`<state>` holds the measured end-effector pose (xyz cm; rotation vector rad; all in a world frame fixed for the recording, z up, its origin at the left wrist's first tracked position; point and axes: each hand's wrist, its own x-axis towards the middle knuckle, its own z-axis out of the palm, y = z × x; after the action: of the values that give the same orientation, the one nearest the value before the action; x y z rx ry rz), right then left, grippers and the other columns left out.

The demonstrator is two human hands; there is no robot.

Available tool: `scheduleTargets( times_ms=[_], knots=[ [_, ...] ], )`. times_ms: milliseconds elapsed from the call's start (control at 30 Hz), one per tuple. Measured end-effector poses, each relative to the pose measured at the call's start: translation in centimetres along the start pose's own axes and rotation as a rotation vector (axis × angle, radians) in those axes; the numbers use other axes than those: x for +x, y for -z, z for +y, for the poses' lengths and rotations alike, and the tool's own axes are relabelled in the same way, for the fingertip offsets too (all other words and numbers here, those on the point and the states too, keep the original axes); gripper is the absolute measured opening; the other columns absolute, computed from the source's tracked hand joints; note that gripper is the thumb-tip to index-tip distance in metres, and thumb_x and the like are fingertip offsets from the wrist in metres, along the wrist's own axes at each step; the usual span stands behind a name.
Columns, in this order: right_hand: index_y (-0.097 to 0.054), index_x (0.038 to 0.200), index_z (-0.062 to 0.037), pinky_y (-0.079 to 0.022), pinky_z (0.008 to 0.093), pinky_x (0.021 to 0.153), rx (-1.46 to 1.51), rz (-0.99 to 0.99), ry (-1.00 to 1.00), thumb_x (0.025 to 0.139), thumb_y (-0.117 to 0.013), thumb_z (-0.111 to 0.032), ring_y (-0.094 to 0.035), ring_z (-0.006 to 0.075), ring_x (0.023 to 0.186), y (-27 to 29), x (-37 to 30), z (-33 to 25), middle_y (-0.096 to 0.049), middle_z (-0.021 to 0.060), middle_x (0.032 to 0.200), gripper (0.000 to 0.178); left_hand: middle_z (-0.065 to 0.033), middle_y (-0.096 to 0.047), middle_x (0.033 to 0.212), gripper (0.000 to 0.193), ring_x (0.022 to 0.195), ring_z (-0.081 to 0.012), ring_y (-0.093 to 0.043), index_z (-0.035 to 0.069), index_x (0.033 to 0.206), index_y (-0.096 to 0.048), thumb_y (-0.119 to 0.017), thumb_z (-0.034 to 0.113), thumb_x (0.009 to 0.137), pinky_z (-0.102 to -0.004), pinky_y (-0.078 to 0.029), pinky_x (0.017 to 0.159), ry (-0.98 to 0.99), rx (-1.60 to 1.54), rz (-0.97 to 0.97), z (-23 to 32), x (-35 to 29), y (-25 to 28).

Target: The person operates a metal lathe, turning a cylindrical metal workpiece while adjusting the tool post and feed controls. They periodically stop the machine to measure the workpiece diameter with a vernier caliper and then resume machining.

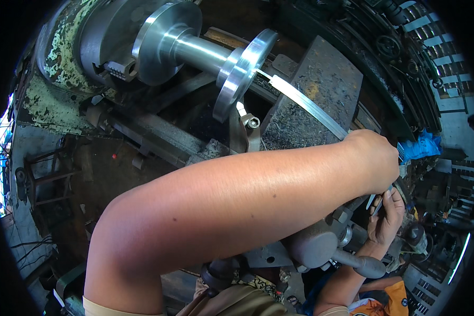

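Note:
A vernier caliper point(310, 109) stretches across the lathe. Its thin depth rod reaches the outer flange of a shiny spool-shaped metal workpiece point(203, 52); whether it touches cannot be told. My left forearm crosses the view, and my left hand point(373, 160) is closed around the caliper's far right part, its fingers mostly hidden. Just below it, my right hand point(387, 216) pinches the caliper's jaw end, where pointed tips show beside the fingers. The workpiece sits in the lathe chuck point(108, 47) at upper left.
A cutting tool point(242, 109) in its holder stands just below the outer flange. Dark chips cover the grey carriage block point(321, 79). A round-ended lever point(366, 266) juts out near my right forearm. A blue plastic bag point(424, 146) lies beyond my left hand.

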<state>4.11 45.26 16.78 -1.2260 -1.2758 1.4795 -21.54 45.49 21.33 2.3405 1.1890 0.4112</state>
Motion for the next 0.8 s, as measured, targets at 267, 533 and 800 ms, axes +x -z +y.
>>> scheduleTargets(
  times_ms=[267,533,800],
  knots=[
    [-0.065,0.101,0.0001,-0.042,0.0175,0.037,-0.001,0.024,0.007,0.104,-0.063,-0.011,-0.056,0.0082,0.044,0.1,0.1,0.2,-0.068,0.0054,0.072,0.012,-0.0171,-0.079,0.104,0.024,0.095,-0.0305,-0.078,0.004,0.105,-0.083,-0.07,0.017,0.09,-0.0423,-0.064,0.08,0.022,-0.01,-0.025,-0.3,0.4,-0.2],
    [-0.065,0.107,0.006,-0.058,0.0279,0.05,-0.054,0.051,-0.055,0.107,-0.055,-0.017,-0.068,0.0176,0.056,-0.9,-0.5,-0.9,-0.071,0.0137,0.079,0.025,-0.0066,-0.078,0.118,0.04,0.11,-0.0258,-0.075,0.013,0.121,-0.08,-0.083,0.03,0.085,-0.0403,-0.061,0.088,0.083,-0.055,-0.154,-0.2,1.2,0.2],
    [-0.062,0.114,0.014,-0.066,0.0333,0.061,0.004,-0.036,-0.104,0.107,-0.051,-0.012,-0.071,0.0206,0.058,-2.1,-0.4,-1.4,-0.072,0.0166,0.083,0.029,-0.0047,-0.077,0.122,0.046,0.113,-0.0238,-0.074,0.018,0.124,-0.08,-0.086,0.035,0.082,-0.0407,-0.06,0.091,0.051,0.02,-0.182,-0.1,1.5,0.1]
  ],
)
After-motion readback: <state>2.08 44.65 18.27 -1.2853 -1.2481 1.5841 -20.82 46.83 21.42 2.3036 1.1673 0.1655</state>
